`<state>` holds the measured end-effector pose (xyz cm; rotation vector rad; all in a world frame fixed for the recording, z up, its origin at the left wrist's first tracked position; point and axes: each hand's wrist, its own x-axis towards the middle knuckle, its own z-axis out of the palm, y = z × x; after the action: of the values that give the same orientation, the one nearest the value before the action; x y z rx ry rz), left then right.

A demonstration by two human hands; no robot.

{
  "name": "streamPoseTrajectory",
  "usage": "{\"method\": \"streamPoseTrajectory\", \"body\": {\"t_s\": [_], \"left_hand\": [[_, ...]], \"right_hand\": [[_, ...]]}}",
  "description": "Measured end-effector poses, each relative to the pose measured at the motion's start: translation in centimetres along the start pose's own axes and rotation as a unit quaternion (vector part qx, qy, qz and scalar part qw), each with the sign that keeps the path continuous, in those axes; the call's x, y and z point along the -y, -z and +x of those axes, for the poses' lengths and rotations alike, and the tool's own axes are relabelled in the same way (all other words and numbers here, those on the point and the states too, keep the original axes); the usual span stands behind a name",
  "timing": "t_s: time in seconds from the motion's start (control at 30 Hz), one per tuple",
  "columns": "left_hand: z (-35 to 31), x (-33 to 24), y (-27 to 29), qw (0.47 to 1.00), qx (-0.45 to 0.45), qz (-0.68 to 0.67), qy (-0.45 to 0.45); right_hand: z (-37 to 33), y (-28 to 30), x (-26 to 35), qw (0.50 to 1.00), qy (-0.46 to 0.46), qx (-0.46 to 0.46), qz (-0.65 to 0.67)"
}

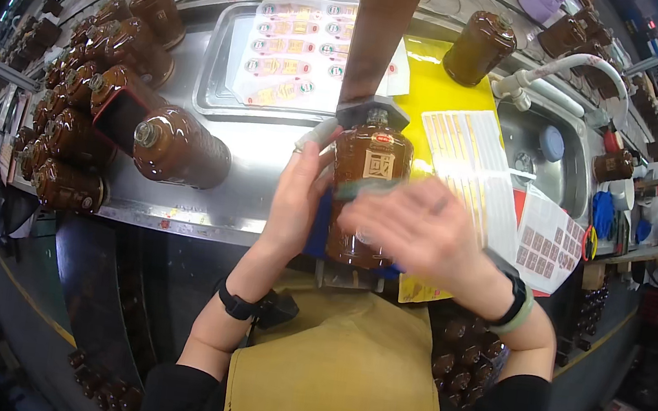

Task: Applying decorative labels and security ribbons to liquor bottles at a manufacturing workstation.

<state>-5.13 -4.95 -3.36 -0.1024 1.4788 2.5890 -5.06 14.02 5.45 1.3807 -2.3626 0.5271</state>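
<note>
In front of me a brown glass bottle (361, 246) sits in a holder beneath a brown upright post, with a small red label near its shoulder and a square character label below. My left hand (293, 193) holds the bottle's left side, fingers stretched along the glass, and a grey cover shows on one fingertip. Over the bottle's front my right hand (424, 230) is smeared by motion. A dark green strip (370, 188) shows at its fingers; whether it is a finger cover or a held piece is unclear.
Several brown bottles (180, 146) crowd the steel counter at left, beside a dark rectangular device (120, 121). Sticker sheets (286, 56) lie in a metal tray (214, 60). More label sheets (467, 181) cover a yellow sheet (431, 78) at right, next to a sink (558, 180) and another bottle (479, 50).
</note>
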Motion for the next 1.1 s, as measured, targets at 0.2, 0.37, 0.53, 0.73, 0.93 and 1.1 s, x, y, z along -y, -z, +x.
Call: {"method": "streamPoseTrajectory", "body": {"t_s": [0.2,0.37,0.53,0.73,0.93,1.1], "left_hand": [[-0.5,-1.0,0.0,1.0,-0.019,-0.005,0.012],[-1.1,-1.3,0.4,0.999,-0.03,0.014,0.019],[-1.1,-1.8,0.7,1.0,-0.019,0.009,0.014],[-1.2,-1.6,0.1,0.998,-0.024,0.05,0.011],[0.7,-2.7,-0.8,0.78,0.101,0.514,-0.343],[3.0,-2.9,0.1,0.771,0.132,0.521,-0.341]], "right_hand": [[2.3,-2.4,-3.1,0.991,-0.092,-0.054,0.087],[0.6,-2.2,-5.5,0.992,0.011,-0.083,-0.091],[-2.2,-1.1,0.7,0.973,0.18,-0.017,0.145],[2.1,0.2,-8.5,0.97,-0.129,-0.173,-0.112],[-1.8,3.7,-10.7,0.879,-0.318,-0.275,0.226],[-6.4,5.2,-11.4,0.841,-0.435,-0.245,0.209]]}}
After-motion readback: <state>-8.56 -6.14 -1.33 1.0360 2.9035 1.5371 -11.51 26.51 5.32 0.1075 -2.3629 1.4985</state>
